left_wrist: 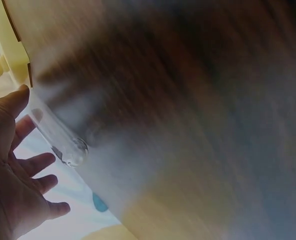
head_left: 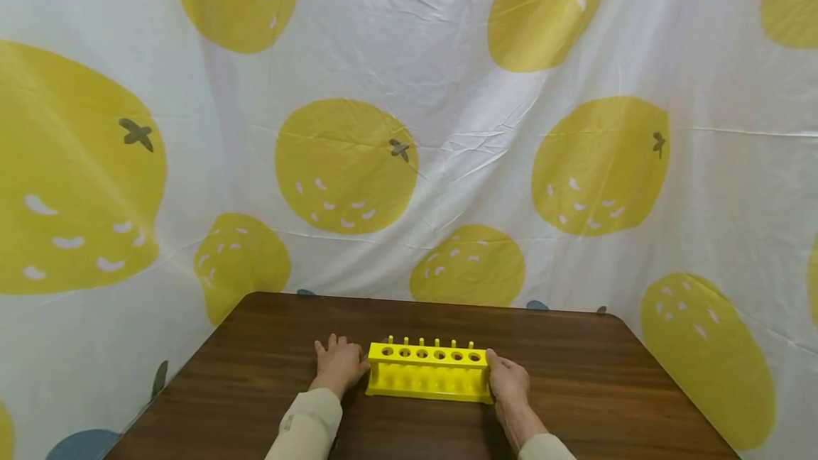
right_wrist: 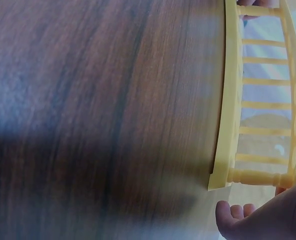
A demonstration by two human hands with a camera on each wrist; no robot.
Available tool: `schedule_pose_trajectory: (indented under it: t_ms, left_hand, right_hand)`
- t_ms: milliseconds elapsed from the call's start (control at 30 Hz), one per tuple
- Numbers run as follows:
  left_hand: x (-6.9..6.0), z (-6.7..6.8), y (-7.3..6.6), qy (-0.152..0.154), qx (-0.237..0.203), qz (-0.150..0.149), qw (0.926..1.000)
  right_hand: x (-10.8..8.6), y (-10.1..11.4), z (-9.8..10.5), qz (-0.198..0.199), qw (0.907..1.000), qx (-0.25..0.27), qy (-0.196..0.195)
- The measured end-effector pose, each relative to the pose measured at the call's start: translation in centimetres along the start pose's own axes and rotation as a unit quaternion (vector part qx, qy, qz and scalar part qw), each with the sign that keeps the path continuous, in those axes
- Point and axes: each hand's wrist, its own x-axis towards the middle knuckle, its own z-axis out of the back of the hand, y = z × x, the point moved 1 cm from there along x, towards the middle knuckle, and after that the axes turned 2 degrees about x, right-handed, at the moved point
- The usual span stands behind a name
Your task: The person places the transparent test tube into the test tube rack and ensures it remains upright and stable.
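Plastic rack (head_left: 431, 356), 6 round holes (head_left: 439, 355)

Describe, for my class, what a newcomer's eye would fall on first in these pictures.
Probably the white curtain with its big yellow fruit prints, filling the head view behind the brown table. Next comes the bright yellow rack with six holes along its top, between the left hand and the right hand. The left wrist view adds a clear tube beside the left hand's fingers.

Left hand (left_wrist: 11, 175) spread near clear tube (left_wrist: 60, 134), yellow rack (left_wrist: 16, 55).
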Motion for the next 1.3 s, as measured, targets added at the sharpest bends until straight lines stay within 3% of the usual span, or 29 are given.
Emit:
schedule_pose_trajectory:
  t_ms: [367, 833, 1100, 1300]
  left_hand:
    - [0.4, -0.4, -0.2, 0.007, 0.027, 0.011, 0.9996]
    - [0.3, 0.0, 0.0, -0.004, -0.002, 0.029, 0.9996]
    - [0.0, 1.3, 0.1, -0.039, -0.046, 0.031, 0.9977]
    - [-0.2, 2.1, 0.1, -0.059, -0.106, 0.032, 0.9921]
  right_hand:
    - [-0.2, 0.2, -0.2, 0.006, 0.9999, 0.005, -0.008]
    - [-0.3, 0.3, -0.2, 0.000, 0.9999, 0.010, -0.007]
    - [-0.1, 0.1, -0.1, 0.001, 0.9999, 0.011, -0.008]
    - [0.0, -0.1, 0.0, -0.002, 0.9999, 0.008, -0.009]
